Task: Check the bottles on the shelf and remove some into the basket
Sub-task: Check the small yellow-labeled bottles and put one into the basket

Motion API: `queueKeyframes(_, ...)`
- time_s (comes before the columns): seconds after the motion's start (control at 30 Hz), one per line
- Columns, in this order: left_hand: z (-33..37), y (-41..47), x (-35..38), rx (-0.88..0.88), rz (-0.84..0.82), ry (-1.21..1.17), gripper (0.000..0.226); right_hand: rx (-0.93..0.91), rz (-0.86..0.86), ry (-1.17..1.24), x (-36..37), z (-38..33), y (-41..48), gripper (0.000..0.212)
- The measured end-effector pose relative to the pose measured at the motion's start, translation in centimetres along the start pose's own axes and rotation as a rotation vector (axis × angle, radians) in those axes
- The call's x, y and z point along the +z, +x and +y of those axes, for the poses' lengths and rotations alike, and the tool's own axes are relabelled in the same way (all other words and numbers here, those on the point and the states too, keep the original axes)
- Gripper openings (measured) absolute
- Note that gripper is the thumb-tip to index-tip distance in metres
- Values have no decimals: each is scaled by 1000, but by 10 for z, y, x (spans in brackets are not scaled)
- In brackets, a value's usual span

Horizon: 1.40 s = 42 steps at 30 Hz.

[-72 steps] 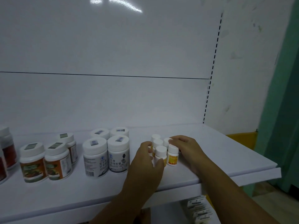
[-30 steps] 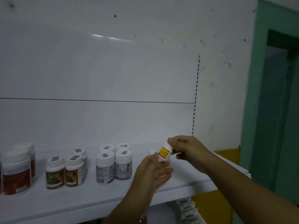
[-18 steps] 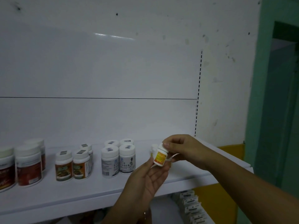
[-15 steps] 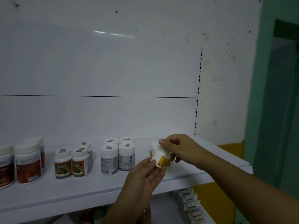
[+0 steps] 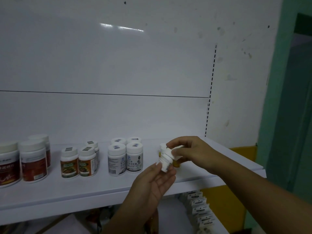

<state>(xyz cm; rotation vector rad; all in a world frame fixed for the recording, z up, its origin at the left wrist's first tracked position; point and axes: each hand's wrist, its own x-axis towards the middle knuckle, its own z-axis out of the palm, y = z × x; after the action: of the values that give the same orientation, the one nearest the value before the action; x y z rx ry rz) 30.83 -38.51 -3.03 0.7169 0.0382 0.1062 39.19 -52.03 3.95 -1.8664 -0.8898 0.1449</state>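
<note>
2 hands hover at the shelf (image 5: 101, 188) near edge: I see the right hand (image 5: 190, 152) pinching a small bottle (image 5: 166, 160), the left hand (image 5: 155, 181) spread beneath; 4 white bottles (image 5: 118, 159) stand just left.

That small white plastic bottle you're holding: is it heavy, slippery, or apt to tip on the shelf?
Probably light: the right hand holds the small white plastic bottle by fingertips at its cap. Its smooth rigid wall may slip, which the left hand open under it would catch. Narrow and tall, it could tip if nudged on the white shelf.
</note>
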Motion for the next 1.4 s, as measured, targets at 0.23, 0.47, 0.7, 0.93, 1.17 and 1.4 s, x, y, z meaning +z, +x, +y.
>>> queueKeyframes(0.23,-5,0,1,151,53,278,50,25,84,-23,5,4,0,12)
queueKeyframes(0.47,-8,6,-3,271,116,489,42,28,67,105,-3,7,-2,18)
queueKeyframes(0.7,-11,19,9,484,129,848,31,67,175,218,-12,15,5,10)
queueKeyframes(0.93,-4,63,2,590,248,1428,52,94,438,111,-42,34,47,18)
queueKeyframes(1.17,-18,88,-16,482,259,1564,51,178,395,-34,-28,55,83,19)
queueKeyframes(1.4,-21,94,-22,559,276,1585,40,259,209,-168,-6,77,92,14)
